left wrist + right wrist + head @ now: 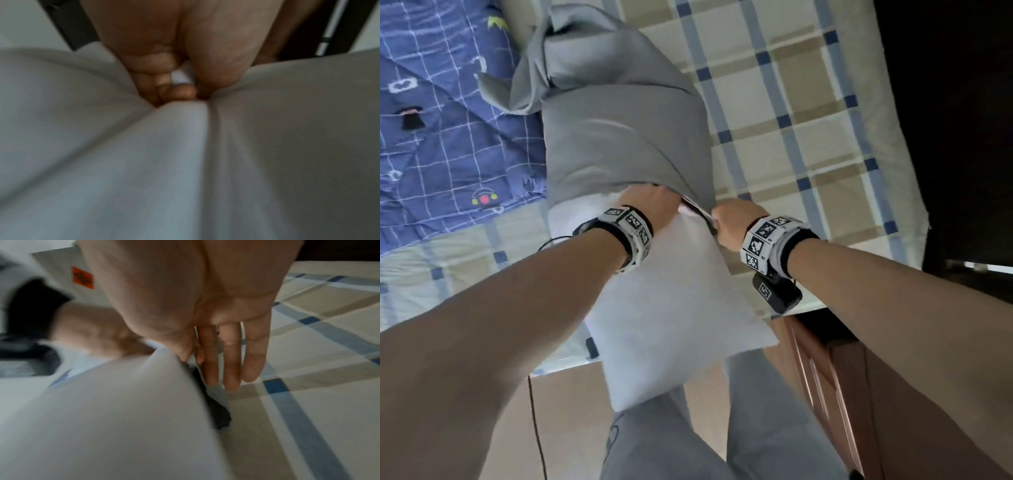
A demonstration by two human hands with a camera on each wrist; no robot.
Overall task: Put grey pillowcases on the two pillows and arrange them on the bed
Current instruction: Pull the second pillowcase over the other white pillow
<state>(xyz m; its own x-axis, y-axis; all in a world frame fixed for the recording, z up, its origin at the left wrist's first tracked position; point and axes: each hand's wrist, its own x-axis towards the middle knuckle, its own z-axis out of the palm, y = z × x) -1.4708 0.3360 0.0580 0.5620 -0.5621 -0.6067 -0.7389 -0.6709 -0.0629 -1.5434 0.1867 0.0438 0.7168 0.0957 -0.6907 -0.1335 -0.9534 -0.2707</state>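
**A:** What are the hands doing at the mouth of the case?

**B:** The left hand [645, 200] has its fingers [164, 91] curled and bunched into a fold of cloth at the open hem of the grey pillowcase [616, 137]; a sliver of white shows between finger and palm. The right hand [729, 222] pinches the other side of the hem between thumb and forefinger, while its remaining fingers [230, 356] hang straight, pointing toward the bedsheet.

**A:** And the pillow itself?

**B:** The white pillow [664, 301] is partly sheathed. Its far portion is inside the case; the near portion juts bare toward the person, past the foot of the bed and over grey trousers [756, 428].

**A:** Where does the covered end lie?

**B:** On the bed, across the seam between the plaid sheet [791, 113] of cream, tan and blue and a blue patterned quilt [438, 120] on the left. The closed end of the case is slack and rumpled, folded over on itself beyond the pillow's tip.

**A:** Anything else around them?

**B:** Both wrists wear black-and-white marker bands. A cardboard box [565, 411] stands on the floor below the left forearm, and a brown wooden piece of furniture [835, 387] sits under the right one. The second pillow cannot be made out.
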